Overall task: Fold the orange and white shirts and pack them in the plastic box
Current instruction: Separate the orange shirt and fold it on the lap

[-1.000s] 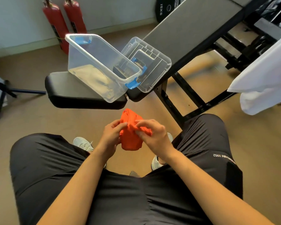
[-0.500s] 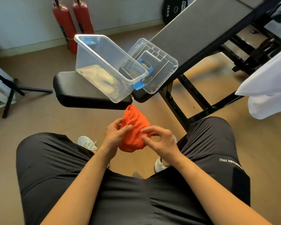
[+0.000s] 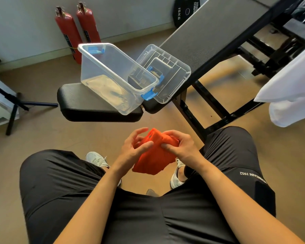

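- I hold the orange shirt (image 3: 155, 155) bunched into a small bundle in the air between my knees, above the floor.
- My left hand (image 3: 132, 150) grasps the bundle's left side: the thumb lies across its near face and the fingers curl round the far side, with the forefinger lifted clear of the cloth.
- My right hand (image 3: 181, 147) grips the bundle's right upper corner, fingers curled over the top and the thumb pressed into the near face.
- The plastic box (image 3: 99, 67) stands tilted on the black bench seat (image 3: 88, 106) in front of me, well apart from my hands, with its mouth open.
- Its clear lid (image 3: 173, 81) lies upturned just beside it, at the box's blue latch (image 3: 149, 95), where the seat meets the sloping backrest (image 3: 209, 34).
- The white shirt (image 3: 292, 95) hangs at the right edge of view; I cannot tell what it is draped on.
- Two red fire extinguishers (image 3: 69, 32) stand against the far wall.
- I am sitting, in black shorts (image 3: 60, 182).
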{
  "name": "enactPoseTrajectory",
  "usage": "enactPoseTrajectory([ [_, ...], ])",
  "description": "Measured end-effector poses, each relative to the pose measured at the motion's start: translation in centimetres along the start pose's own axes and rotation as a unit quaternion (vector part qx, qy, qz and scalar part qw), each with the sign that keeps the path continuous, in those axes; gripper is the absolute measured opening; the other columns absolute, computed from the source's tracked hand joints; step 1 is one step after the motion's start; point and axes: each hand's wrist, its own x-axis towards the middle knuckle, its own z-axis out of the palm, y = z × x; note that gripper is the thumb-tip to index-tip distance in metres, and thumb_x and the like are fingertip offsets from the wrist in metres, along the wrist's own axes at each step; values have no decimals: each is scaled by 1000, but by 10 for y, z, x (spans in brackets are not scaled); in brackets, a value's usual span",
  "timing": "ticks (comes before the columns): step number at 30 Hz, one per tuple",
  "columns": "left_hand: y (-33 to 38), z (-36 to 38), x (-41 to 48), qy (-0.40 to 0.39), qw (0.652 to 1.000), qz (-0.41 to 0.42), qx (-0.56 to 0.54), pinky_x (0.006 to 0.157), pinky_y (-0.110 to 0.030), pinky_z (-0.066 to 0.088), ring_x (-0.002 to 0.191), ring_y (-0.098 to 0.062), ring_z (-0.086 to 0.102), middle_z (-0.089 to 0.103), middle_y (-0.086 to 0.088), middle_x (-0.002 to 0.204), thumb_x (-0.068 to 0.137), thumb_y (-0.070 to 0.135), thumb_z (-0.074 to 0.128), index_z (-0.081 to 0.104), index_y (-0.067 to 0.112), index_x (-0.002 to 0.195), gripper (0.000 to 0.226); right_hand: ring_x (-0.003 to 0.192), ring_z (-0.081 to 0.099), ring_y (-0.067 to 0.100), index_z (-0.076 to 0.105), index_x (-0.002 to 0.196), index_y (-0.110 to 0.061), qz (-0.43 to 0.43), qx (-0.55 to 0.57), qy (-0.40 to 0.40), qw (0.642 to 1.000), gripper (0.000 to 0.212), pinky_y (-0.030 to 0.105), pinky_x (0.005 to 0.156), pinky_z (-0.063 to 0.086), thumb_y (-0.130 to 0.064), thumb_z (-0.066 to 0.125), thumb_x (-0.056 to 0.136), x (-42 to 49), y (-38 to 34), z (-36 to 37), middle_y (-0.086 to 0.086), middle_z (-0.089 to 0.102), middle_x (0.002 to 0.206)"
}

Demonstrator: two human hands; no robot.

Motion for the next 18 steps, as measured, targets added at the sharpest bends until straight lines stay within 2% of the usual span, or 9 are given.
enactPoseTrajectory([
  [4, -5, 7, 0, 34, 995, 52, 78, 83, -40, 63, 100, -22, 69, 67, -2, 113, 78, 59, 71, 62, 43, 125, 50, 107, 63, 13, 65, 123, -29, -5, -26, -18, 1000, 40, 29, 88, 58, -40, 75, 86, -7, 0, 17, -7, 68, 119],
  [7, -7, 7, 0, 72, 992, 73, 70, 79, -43, 62, 96, -21, 70, 72, 2, 110, 83, 57, 70, 71, 37, 109, 33, 109, 64, 15, 65, 129, -25, 0, -27, -10, 1000, 50, 33, 90, 58, -49, 68, 85, -8, -2, 20, -5, 70, 121],
  [9, -7, 6, 1, 137, 988, 66, 20, 72, -38, 58, 86, -17, 67, 72, -1, 100, 89, 46, 70, 74, 34, 99, 15, 104, 67, 14, 71, 123, -23, 11, -4, 18, 1000, 39, 36, 88, 61, -42, 68, 89, -6, -2, 16, -6, 74, 112],
  [11, -7, 3, 3, 188, 981, 48, -26, 71, -33, 52, 80, -11, 63, 70, -1, 93, 91, 37, 69, 74, 31, 93, 8, 96, 70, 12, 75, 111, -23, 21, 14, 50, 998, 23, 39, 84, 62, -33, 70, 91, -5, -1, 13, -7, 75, 99],
  [13, -7, 2, 4, 174, 983, 40, -36, 72, -29, 51, 81, -7, 63, 71, 1, 93, 91, 36, 69, 74, 28, 94, 10, 92, 70, 12, 76, 104, -22, 20, -3, 63, 998, 17, 38, 82, 63, -32, 72, 91, -5, 0, 13, -7, 75, 93],
  [15, -6, 1, 4, 145, 988, 33, -29, 72, -27, 53, 85, -8, 65, 72, 1, 96, 90, 36, 69, 74, 28, 97, 12, 94, 67, 9, 74, 104, -23, 14, -23, 70, 997, 17, 34, 81, 61, -33, 73, 90, -6, 1, 14, -7, 73, 96],
  [18, -5, 2, 4, 114, 992, 36, -26, 74, -33, 58, 93, -20, 69, 74, -4, 103, 88, 38, 72, 75, 31, 101, 15, 109, 59, 6, 67, 117, -29, -30, -96, 85, 991, 35, 27, 92, 48, -40, 76, 86, -6, -2, 15, -8, 68, 115],
])
